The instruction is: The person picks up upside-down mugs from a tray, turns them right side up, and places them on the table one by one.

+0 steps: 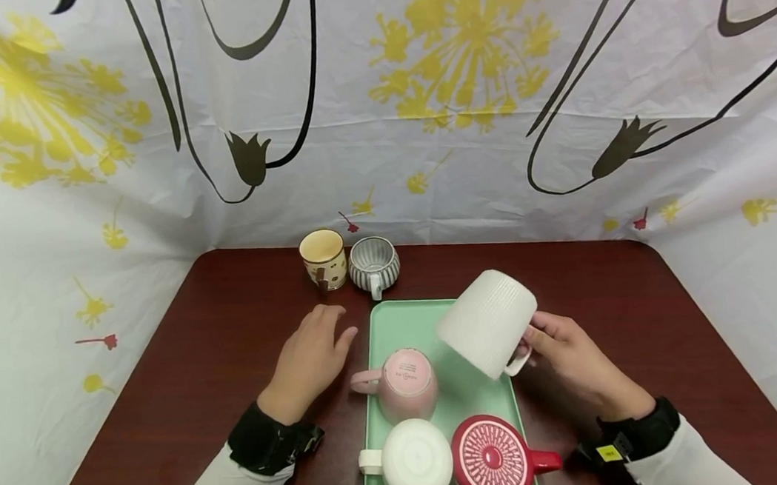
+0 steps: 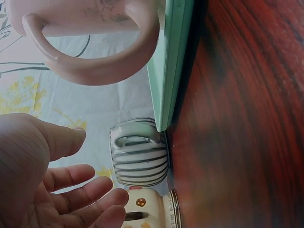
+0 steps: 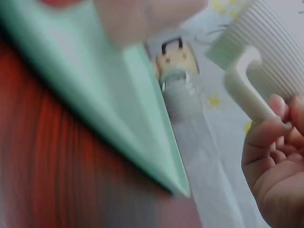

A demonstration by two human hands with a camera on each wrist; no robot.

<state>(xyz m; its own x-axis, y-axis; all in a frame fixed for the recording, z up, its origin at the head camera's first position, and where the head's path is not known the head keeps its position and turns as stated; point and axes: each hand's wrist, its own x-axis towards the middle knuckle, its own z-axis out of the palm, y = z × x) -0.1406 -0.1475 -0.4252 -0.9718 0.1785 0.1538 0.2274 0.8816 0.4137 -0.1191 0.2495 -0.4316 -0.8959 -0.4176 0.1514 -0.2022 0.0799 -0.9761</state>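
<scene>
White ribbed mug (image 1: 488, 322) hangs tilted, mouth down, above the green tray (image 1: 394, 331), pinched by its handle in the right hand (image 1: 569, 357), so it clears the 3 upturned mugs there: pink (image 1: 405, 382), white (image 1: 415, 460), red (image 1: 492, 460). The left hand (image 1: 312, 358) rests relaxed on the table (image 1: 234, 341) beside the tray, grasping nothing, near 2 upright cups (image 1: 350, 263).

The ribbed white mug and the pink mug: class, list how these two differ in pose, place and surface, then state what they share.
The ribbed white mug is tilted in the air, gripped by its handle in the right hand; the pink mug stands upside down on the green tray, untouched. The white mug is ribbed and looks larger; the pink mug is smooth. Both have one handle.
</scene>
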